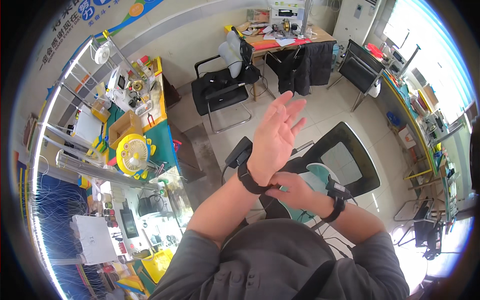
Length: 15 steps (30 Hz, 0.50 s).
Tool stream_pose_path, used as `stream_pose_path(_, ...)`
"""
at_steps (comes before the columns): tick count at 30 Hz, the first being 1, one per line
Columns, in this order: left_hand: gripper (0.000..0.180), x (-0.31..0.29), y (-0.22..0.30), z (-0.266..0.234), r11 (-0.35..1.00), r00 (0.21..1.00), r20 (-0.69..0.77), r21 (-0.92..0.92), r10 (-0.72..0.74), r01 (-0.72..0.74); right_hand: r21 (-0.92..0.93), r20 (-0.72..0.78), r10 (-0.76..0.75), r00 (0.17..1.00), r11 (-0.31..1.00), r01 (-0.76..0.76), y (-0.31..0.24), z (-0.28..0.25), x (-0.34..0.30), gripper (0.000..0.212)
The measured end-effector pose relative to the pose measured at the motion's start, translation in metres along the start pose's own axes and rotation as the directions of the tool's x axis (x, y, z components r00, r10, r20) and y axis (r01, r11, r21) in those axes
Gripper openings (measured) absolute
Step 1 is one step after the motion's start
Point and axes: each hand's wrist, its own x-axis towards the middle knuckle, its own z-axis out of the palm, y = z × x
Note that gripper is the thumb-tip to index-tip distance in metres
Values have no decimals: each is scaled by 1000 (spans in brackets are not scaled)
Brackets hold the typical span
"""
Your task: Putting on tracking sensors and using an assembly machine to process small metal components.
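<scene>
My left hand (pixel 275 142) is raised in front of me with its palm showing and its fingers stretched out, holding nothing. Around its wrist runs a black wrist strap (pixel 246 179), with a dark box-shaped device (pixel 239 153) on its outer side. My right hand (pixel 294 191) reaches across to that wrist, its fingers closed at the strap's inner side; the fingertips are partly hidden. On my right wrist sits another black strap (pixel 336 211), carrying a small dark device (pixel 339 190) with a cable.
A workbench at left holds a yellow fan (pixel 133 154), a cardboard box (pixel 125 128) and a yellow tray (pixel 158 265). Close in front stands a black-framed chair (pixel 371 172). Farther off are a black armchair (pixel 220 97), a wooden desk (pixel 320 36) and another bench along the right wall.
</scene>
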Motion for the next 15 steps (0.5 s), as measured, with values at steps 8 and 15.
stream_pose_path(8,49,-9,-1,23,966,888,461,-229,-1,119,452,-36,-71,997,889,79,69,23,14,34)
stream_pose_path(15,29,-31,-23,56,978,834,515,42,-198,206,816,368,-224,902,543,-198,30,2,48,76)
